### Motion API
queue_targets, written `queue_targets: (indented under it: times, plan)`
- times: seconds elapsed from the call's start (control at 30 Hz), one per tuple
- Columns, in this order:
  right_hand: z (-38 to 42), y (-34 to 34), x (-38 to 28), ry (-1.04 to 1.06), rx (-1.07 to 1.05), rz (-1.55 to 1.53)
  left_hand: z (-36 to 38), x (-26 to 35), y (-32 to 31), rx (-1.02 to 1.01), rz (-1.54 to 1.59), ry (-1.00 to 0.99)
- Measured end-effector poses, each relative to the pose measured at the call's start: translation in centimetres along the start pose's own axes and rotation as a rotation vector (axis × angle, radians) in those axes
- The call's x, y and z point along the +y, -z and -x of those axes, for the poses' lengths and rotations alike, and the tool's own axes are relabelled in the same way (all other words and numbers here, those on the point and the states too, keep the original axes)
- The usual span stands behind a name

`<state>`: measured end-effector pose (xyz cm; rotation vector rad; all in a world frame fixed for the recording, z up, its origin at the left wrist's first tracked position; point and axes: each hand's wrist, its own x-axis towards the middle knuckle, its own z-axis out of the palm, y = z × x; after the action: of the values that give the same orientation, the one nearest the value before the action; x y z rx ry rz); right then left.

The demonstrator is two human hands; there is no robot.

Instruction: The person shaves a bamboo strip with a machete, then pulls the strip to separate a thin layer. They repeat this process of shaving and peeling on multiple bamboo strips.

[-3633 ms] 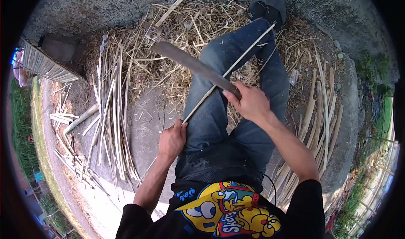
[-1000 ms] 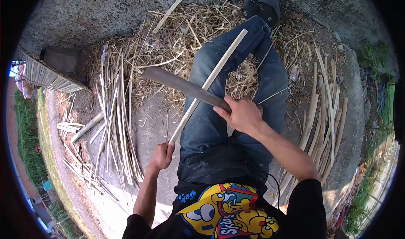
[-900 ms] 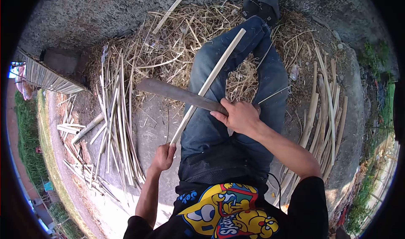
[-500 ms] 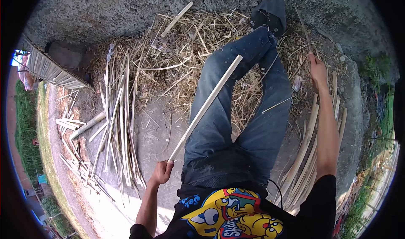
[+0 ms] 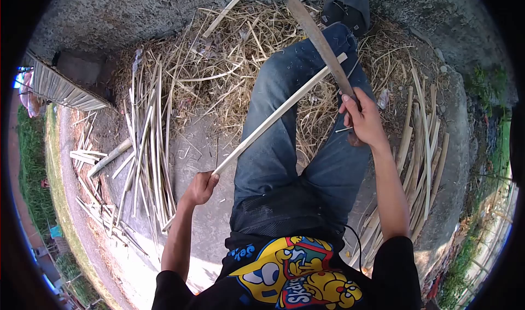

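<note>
A long, pale bamboo strip [image 5: 279, 113] slants up across my legs from my left hand [image 5: 201, 188], which is closed around its lower end. My right hand [image 5: 363, 118] grips the handle of a machete [image 5: 320, 39], its worn brown blade pointing up and to the left. Near the strip's far end, the blade overlaps it in this view. The handle's rounded butt sticks out below my right fist. Beneath both lie my outstretched legs in blue jeans [image 5: 268, 91].
To the left, a bundle of bamboo strips [image 5: 156, 146] lies near a thicker bamboo piece [image 5: 111, 158]. More strips [image 5: 418, 151] are piled at the right. Shavings [image 5: 229, 64] cover the ground towards the rough wall [image 5: 153, 14]. A slatted panel [image 5: 65, 85] stands at far left.
My right hand has swung inward from the right with the machete, bringing its blade over to the strip. My left hand has shifted slightly left and up, and the strip now leans further right.
</note>
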<state>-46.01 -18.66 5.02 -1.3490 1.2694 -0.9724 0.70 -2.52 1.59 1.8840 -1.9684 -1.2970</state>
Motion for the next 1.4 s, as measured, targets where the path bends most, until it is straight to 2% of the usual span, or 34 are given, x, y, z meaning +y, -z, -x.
queue_targets:
  times: [0.1,0.17,0.4,0.63,0.77,0.87,0.97,1.03,1.1,1.17,1.23,1.3,1.4]
  plan:
    - [-0.4,-0.1,-0.2,-0.111,0.045,0.016,0.2,0.9,0.8,0.047,-0.048,-0.021]
    - [-0.4,0.3,-1.6,-0.355,0.056,-0.157,0.1,1.1,0.8,0.06,-0.054,-0.028]
    - [-0.4,-1.6,-0.9,-0.338,0.215,-0.178,-0.7,0.7,0.3,0.051,-0.06,-0.037]
    - [-0.8,-1.2,-0.6,-0.341,0.255,-0.292,-0.9,0.7,0.6,0.068,-0.053,-0.052]
    - [1.1,-3.3,-1.2,-0.417,-0.001,-0.182,-1.9,2.5,0.7,0.051,-0.058,-0.084]
    - [1.5,-4.4,-1.3,-0.417,-0.077,-0.054,-2.6,2.7,1.2,0.034,-0.046,-0.082]
    - [-0.6,-3.2,-1.0,-0.336,0.158,-0.239,-2.2,2.0,1.3,0.001,-0.076,-0.045]
    - [-1.9,-2.3,-1.0,-0.336,0.225,-0.279,-2.4,2.2,1.2,0.024,-0.072,-0.074]
    - [-1.3,-3.1,-0.7,-0.345,0.155,-0.253,-3.1,3.1,1.0,0.021,-0.049,-0.084]
    - [0.9,-5.7,-0.8,-0.391,-0.002,-0.122,-3.6,3.7,1.0,0.008,-0.022,-0.091]
    - [2.0,-7.0,0.1,-0.401,-0.064,-0.05,-3.9,4.3,1.4,-0.037,-0.044,-0.023]
    - [1.9,-6.3,0.2,-0.422,-0.068,-0.094,-3.7,4.1,1.7,-0.021,-0.025,-0.057]
    - [-0.1,-3.9,0.3,-0.387,0.123,-0.302,-3.3,3.8,1.6,-0.019,-0.02,-0.061]
